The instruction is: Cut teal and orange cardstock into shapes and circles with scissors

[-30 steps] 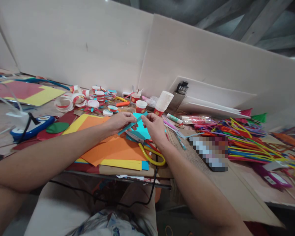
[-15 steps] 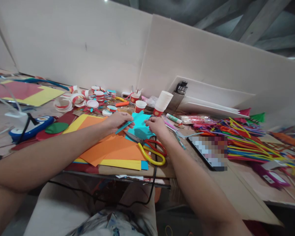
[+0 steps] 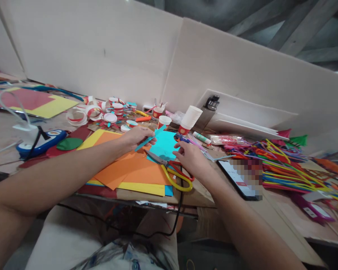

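My left hand [image 3: 139, 136] pinches a narrow blue paper strip [image 3: 160, 131], which slants up to the right above the orange sheets. To its right, my right hand [image 3: 189, 154] is held over the table with loosely bent fingers apart and nothing visible in them. A bright cyan sheet [image 3: 163, 144] lies between the two hands. Scissors [image 3: 163, 162] with yellow and red handles rest partly on the orange paper [image 3: 116, 173], blades towards my left hand. Just beyond my right fingertips is a small dark blue and purple object [image 3: 181, 138], its kind unclear.
Behind the paper stand a paper cup [image 3: 165, 120] and a tilted stack of cups [image 3: 191, 118]. Cut cup rings [image 3: 94, 112] crowd the back left. At right lie a phone [image 3: 238, 180] and many coloured pipe cleaners [image 3: 287, 170]. A black cable [image 3: 180, 213] hangs over the front edge.
My right hand has drawn back to the right from the cyan sheet, and its fingers have parted. My left hand still pinches the strip. The whole view has shifted slightly.
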Available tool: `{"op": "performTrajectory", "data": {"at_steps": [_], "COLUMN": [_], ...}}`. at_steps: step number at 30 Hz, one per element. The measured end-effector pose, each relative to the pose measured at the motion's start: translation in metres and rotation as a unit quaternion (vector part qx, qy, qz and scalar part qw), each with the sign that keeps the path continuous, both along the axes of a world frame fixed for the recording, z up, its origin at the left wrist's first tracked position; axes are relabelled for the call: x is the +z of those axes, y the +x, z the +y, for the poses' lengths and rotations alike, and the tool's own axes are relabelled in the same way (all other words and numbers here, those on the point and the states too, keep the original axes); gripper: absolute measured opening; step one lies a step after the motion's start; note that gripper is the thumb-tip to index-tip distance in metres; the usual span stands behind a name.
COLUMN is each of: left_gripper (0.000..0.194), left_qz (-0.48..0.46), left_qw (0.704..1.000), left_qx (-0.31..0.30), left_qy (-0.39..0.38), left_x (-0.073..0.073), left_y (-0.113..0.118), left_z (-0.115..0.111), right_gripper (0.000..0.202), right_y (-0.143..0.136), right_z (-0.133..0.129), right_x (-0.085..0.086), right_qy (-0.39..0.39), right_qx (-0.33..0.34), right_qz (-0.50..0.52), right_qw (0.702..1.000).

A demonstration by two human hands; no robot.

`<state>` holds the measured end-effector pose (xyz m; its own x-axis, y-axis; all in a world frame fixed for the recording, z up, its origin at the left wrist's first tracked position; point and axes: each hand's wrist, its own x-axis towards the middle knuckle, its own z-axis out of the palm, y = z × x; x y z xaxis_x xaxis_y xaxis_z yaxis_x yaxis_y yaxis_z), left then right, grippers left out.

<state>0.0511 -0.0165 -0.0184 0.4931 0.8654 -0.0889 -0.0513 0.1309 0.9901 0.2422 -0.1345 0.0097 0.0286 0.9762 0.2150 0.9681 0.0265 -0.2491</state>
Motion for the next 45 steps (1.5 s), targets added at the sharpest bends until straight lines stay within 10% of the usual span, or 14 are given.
{"op": "performTrajectory", "data": {"at_steps": [13,26,45], "left_gripper": [0.008,0.008,0.004], "left_qz": [-0.013,-0.103,-0.044], "left_qw": [1.0,0.992,0.998], "left_qx": [0.02,0.067,0.011], "left_qy": [-0.005,-0.03,-0.032], "left_x": [0.004,0.029,0.014], "left_y": [-0.002,-0.018,-0.006], "left_z": [0.003,0.018,0.0], "right_gripper": [0.031,0.013,0.032], "right_y": [-0.007,-0.001,-0.012], "right_z": [-0.039,-0.036,-0.025], "right_x": [-0.001,0.003,0.002], "right_qy": [-0.165,-0.065,-0.049], "right_qx": [0.096,0.088,0.089], "right_qz": [-0.117,0.012,0.113], "right_qw": [0.975,0.994,0.988]}}
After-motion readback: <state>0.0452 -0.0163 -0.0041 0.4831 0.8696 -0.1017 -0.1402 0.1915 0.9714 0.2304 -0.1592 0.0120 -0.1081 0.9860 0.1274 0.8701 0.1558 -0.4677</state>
